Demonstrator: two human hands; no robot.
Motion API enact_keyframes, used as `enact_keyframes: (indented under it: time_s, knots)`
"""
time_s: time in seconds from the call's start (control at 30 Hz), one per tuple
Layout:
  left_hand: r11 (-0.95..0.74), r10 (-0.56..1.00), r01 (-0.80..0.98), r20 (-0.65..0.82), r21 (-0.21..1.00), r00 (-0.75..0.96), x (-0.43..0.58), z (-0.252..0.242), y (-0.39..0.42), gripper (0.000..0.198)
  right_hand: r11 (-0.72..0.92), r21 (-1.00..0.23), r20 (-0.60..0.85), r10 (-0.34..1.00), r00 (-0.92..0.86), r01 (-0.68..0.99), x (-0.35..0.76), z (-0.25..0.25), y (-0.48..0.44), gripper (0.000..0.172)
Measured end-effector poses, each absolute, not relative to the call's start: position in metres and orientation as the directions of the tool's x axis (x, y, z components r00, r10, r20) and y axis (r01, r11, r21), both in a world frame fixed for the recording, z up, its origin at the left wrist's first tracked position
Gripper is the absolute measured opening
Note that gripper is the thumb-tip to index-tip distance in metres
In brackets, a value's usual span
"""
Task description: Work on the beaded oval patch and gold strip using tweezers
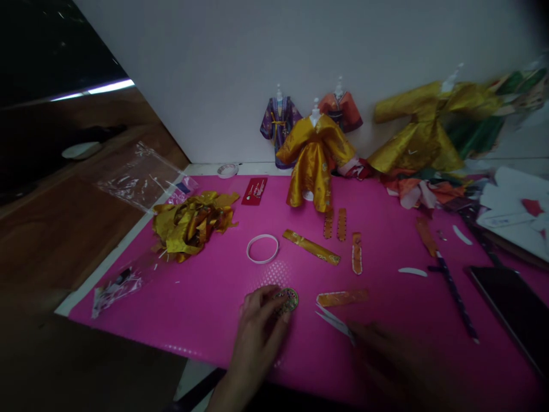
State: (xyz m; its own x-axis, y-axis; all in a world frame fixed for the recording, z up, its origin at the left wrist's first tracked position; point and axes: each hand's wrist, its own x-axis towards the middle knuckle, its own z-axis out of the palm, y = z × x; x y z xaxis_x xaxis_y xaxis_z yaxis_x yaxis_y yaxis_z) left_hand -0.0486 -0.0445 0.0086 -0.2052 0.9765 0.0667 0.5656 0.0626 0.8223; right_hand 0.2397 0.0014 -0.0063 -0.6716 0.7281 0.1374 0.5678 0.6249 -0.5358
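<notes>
My left hand (pixel 258 326) rests on the pink mat (pixel 206 297), fingers spread and curled over a small round patterned disc (pixel 289 300). My right hand (pixel 388 357) is dark and smeared by motion; white tweezers or scissors (pixel 334 321) stick out from it toward the left. Just above them lies an orange-gold fabric strip (pixel 342 297). A white ring (pixel 262 248) and a longer gold strip (pixel 311 246) lie farther up the mat.
A gold robe on a small stand (pixel 316 160) stands at the back, with purple (pixel 278 123) and orange (pixel 341 110) robes behind. A heap of gold scraps (pixel 191 222) lies left, plastic bags (pixel 139 176) beyond. A dark phone (pixel 512 312) and a dark pen (pixel 457 297) lie right.
</notes>
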Motion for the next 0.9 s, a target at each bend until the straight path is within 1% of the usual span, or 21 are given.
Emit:
enact_keyframes:
  time_s: [0.07, 0.17, 0.23, 0.3, 0.4, 0.5, 0.53, 0.6, 0.67, 0.7, 0.77, 0.9]
  knots:
    - [0.118, 0.966, 0.416, -0.008, 0.902, -0.258, -0.049, 0.012, -0.044, 0.024, 0.653, -0.509, 0.180, 0.718, -0.672, 0.561, 0.239, -0.005, 0.001, 0.048]
    - [0.194, 0.926, 0.101, -0.148, 0.976, -0.348, -0.048, 0.014, -0.047, 0.024, 0.679, -0.482, 0.236, 0.709, -0.664, 0.554, 0.236, -0.002, 0.001, 0.047]
    - [0.223, 0.884, -0.133, -0.258, 0.966, -0.390, -0.048, 0.013, -0.050, 0.028, 0.686, -0.479, 0.264, 0.708, -0.655, 0.549, 0.233, 0.000, 0.002, 0.045]
    - [0.239, 0.857, -0.273, -0.335, 0.932, -0.391, -0.049, 0.012, -0.052, 0.034, 0.692, -0.484, 0.286, 0.704, -0.650, 0.536, 0.230, 0.001, 0.003, 0.044]
    - [0.277, 0.840, -0.461, -0.445, 0.843, -0.309, -0.055, 0.014, -0.053, 0.035, 0.708, -0.496, 0.317, 0.687, -0.654, 0.503, 0.223, 0.002, 0.006, 0.046]
    - [0.314, 0.836, -0.585, -0.510, 0.748, -0.203, -0.060, 0.023, -0.053, 0.032, 0.733, -0.499, 0.339, 0.656, -0.674, 0.462, 0.213, 0.002, 0.007, 0.052]
    - [0.326, 0.837, -0.636, -0.527, 0.699, -0.150, -0.061, 0.026, -0.054, 0.033, 0.741, -0.499, 0.348, 0.646, -0.680, 0.449, 0.209, 0.002, 0.006, 0.053]
    - [0.349, 0.841, -0.762, -0.541, 0.545, -0.002, -0.059, 0.032, -0.054, 0.034, 0.755, -0.497, 0.364, 0.629, -0.687, 0.428, 0.202, 0.000, 0.004, 0.055]
    - [0.363, 0.847, -0.859, -0.512, 0.362, 0.143, -0.057, 0.037, -0.054, 0.037, 0.748, -0.512, 0.355, 0.632, -0.689, 0.422, 0.196, -0.001, 0.002, 0.055]
    - [0.365, 0.850, -0.884, -0.493, 0.293, 0.188, -0.055, 0.039, -0.055, 0.037, 0.741, -0.523, 0.348, 0.637, -0.688, 0.422, 0.194, -0.001, 0.001, 0.056]
    - [0.360, 0.856, -0.903, -0.469, 0.235, 0.219, -0.052, 0.041, -0.055, 0.038, 0.731, -0.534, 0.335, 0.644, -0.687, 0.425, 0.190, -0.002, 0.000, 0.057]
    - [0.350, 0.858, -0.912, -0.465, 0.215, 0.220, -0.048, 0.043, -0.055, 0.037, 0.746, -0.501, 0.329, 0.633, -0.700, 0.439, 0.188, 0.000, 0.001, 0.058]
